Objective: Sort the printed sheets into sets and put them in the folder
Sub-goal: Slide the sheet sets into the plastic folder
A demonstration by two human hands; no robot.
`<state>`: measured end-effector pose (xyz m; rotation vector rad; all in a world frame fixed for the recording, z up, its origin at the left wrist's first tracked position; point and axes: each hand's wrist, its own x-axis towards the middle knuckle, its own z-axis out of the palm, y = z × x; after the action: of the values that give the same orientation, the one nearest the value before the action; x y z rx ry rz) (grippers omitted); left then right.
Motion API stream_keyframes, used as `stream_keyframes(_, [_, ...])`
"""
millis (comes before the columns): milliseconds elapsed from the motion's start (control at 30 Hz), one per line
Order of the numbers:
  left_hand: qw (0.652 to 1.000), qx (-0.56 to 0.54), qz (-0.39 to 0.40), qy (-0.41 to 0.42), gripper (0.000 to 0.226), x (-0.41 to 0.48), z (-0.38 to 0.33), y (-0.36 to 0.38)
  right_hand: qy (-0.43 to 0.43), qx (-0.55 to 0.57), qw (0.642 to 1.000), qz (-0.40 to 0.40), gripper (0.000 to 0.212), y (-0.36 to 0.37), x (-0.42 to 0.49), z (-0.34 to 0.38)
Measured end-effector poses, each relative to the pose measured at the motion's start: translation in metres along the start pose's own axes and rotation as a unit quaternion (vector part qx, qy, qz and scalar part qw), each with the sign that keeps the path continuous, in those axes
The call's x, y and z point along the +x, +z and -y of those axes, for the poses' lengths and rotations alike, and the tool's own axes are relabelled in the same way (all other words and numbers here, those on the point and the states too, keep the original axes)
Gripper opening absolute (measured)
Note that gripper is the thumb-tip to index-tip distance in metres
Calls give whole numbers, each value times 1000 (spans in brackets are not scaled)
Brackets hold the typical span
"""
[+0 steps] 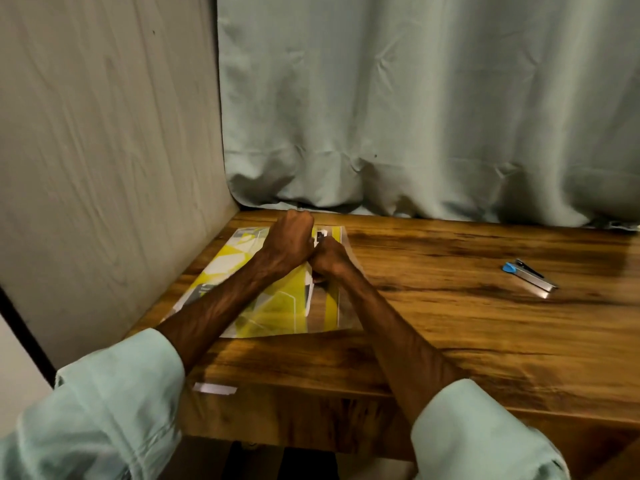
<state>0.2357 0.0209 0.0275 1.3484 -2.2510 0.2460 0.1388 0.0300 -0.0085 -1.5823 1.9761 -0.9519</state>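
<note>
Left hand [290, 237] clenched, knuckles up, over the folder [332, 306]; I cannot tell if it holds anything. Right hand [329, 260] curled just beside it, fingers down at the right edge of the yellow printed sheets [277, 306]; grasp hidden. Sheets lie inside the clear folder, flat at the desk's [450, 323] back-left corner. Stapler [530, 276] near the right edge. Curtain [415, 116] behind, cloth wall [104, 150] left.

Folder [277, 313] on table [450, 323], far left, beside side panel [104, 168]; left hand [289, 237] and right hand [329, 259] touching above it; stapler [530, 275] well apart, right; curtain [415, 116] behind
</note>
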Motion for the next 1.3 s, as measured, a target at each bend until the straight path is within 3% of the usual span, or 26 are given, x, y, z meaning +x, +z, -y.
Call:
stream_keyframes(67, [1000,-10,-3,-7,19,-1,1,5,-17,-47,999,-3,9,-12,-9,-7])
stream_keyframes(167, [998,-46,41,-17,44,-7,8,25,-14,-107,987,-117,12,-32,-22,-34])
stream_keyframes(233, [994,-83,67,-7,32,-15,20,37,20,-103,984,-147,17,-44,-31,-53])
stream_keyframes(300, [991,-107,78,2,4,-27,33,43,54,-64,990,-115,23,-51,-38,-60])
stream_keyframes(400, [992,-108,61,18,29,-41,44,56,71,-75,992,-72,32,-58,-39,-53])
stream_keyframes(600, [990,-139,19,30,30,-54,50,64,137,32,990,14,16,-71,-29,-39])
stream_keyframes(733, [978,-210,8,13,23,-54,55,65,58,47,995,-65,5,-62,-27,-27])
stream_keyframes(900, [943,-318,76,-63,15,-51,68,46,0,24,995,-94,32,-24,-8,-5])
stream_keyframes(1133, [932,-352,14,-90,14,-54,66,58,-41,-93,992,-71,30,19,-7,1])
stream_keyframes(1300, [934,-336,-22,-121,15,-59,63,57,-90,-45,992,81,12,-5,-3,-4])
